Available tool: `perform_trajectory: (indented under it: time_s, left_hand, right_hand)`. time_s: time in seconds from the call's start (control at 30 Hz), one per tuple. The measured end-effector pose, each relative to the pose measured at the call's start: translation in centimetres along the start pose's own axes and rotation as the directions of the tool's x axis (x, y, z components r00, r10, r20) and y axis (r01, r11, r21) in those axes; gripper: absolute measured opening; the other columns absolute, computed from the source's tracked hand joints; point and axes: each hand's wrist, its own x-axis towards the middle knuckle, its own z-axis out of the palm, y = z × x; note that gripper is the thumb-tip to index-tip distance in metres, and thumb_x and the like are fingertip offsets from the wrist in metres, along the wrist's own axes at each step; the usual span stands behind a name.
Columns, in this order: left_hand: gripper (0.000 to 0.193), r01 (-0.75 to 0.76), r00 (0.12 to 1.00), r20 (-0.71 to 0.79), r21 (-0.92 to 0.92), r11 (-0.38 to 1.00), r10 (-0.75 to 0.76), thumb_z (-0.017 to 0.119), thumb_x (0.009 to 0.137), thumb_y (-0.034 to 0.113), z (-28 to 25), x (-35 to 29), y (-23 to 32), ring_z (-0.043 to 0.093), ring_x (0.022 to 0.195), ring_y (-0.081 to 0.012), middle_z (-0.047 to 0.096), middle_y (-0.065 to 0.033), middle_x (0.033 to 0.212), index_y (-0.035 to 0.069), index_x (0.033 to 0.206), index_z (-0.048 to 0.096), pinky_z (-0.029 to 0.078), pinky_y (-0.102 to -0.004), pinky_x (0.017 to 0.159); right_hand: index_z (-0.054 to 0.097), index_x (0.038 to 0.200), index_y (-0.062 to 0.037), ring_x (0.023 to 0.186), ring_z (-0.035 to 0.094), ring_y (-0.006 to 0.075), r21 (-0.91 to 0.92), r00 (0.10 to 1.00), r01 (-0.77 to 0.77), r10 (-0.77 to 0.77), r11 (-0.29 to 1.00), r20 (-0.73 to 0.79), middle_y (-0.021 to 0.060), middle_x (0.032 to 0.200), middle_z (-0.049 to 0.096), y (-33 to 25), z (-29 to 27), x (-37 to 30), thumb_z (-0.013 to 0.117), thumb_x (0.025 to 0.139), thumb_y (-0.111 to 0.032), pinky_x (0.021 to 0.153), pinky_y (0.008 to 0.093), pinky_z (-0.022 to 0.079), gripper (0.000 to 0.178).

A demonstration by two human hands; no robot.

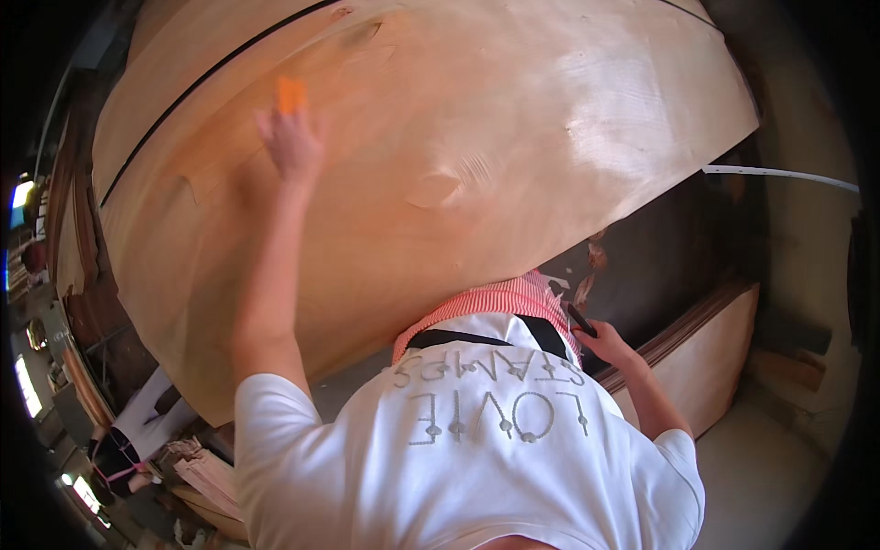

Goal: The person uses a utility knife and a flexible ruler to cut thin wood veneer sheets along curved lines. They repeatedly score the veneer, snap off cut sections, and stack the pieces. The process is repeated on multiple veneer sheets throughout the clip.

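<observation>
Workshop clutter rings the dark rim of our view, while a large, pale, thin plywood sheet (477,137) with a smooth tan face fills most of the upper frame, bending with the lens. A thin dark seam runs along its far left edge.

We look down over our own white short-sleeved shirt (467,458), with a red-and-white striped apron top (495,302) and black straps at the chest.

Our left hand (291,137) stretches up and away from us onto the sheet, near its upper left part. It is blurred; the fingers look spread and flat against the wood, and a small orange block (291,93) sits at the fingertips. We cannot tell whether the fingers grip the block or only press it.

Our right hand (600,341) is low, just past the near edge of the sheet and well apart from the left. It is closed around a slim dark tool (580,319) that pokes out above the thumb.

Beyond that hand lies a dark surface (660,266) with torn scraps of veneer (591,266), and a stack of pale plywood boards (706,353) stands at the right. A white strip (779,174) crosses the upper right. At lower left, another person (137,431) in white bends near wood offcuts (206,481).
</observation>
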Motion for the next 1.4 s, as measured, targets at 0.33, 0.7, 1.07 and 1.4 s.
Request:
perform_trajectory:
  time_s: [0.33,0.7,1.07,1.4]
  left_hand:
    - [0.075,-0.019,0.879,0.373,-0.595,0.803,0.298,0.061,0.074,0.035,1.2,-12.4,16.8,0.026,0.124,-0.0333,0.027,-0.0198,0.135,-0.001,0.129,0.028,0.022,-0.0422,0.102]
    - [0.072,0.006,0.801,0.532,-0.465,0.885,0.274,0.057,0.077,0.037,1.1,-12.7,17.8,0.024,0.125,-0.0333,0.026,-0.0191,0.136,-0.001,0.13,0.027,0.019,-0.0451,0.103]
    - [0.069,-0.029,0.852,0.444,-0.492,0.87,0.28,0.059,0.076,0.033,1.3,-12.7,18.1,0.026,0.125,-0.0324,0.028,-0.0179,0.135,0.0,0.129,0.029,0.021,-0.0421,0.103]
    - [0.066,-0.002,0.855,0.444,-0.517,0.856,0.269,0.061,0.074,0.029,0.7,-12.5,17.3,0.026,0.124,-0.031,0.029,-0.0173,0.134,0.001,0.127,0.033,0.021,-0.0412,0.103]
  right_hand:
    - [0.06,0.093,0.0003,0.069,0.049,0.0098,0.155,0.994,0.041,-0.056,0.987,0.09,0.0025,0.074,0.058,-2.1,-1.6,0.7,0.062,0.079,-0.022,0.065,0.0255,0.042,0.026]
    - [0.059,0.077,-0.005,0.054,0.045,0.0074,0.171,0.984,0.014,-0.044,0.985,0.174,-0.002,0.058,0.049,-1.9,-1.6,-2.5,0.064,0.078,-0.02,0.05,0.0231,0.036,0.016]
    - [0.061,0.087,-0.0077,0.055,0.045,0.0063,0.029,0.971,0.23,-0.228,0.973,-0.064,-0.004,0.059,0.047,-9.6,-8.5,5.5,0.062,0.078,-0.031,0.05,0.0214,0.035,0.025]
    - [0.061,0.094,-0.0038,0.045,0.035,0.0026,0.567,0.882,0.434,-0.459,0.7,-0.109,-0.0064,0.054,0.041,-22.4,2.5,17.9,0.057,0.084,-0.023,0.041,0.0199,0.027,0.022]
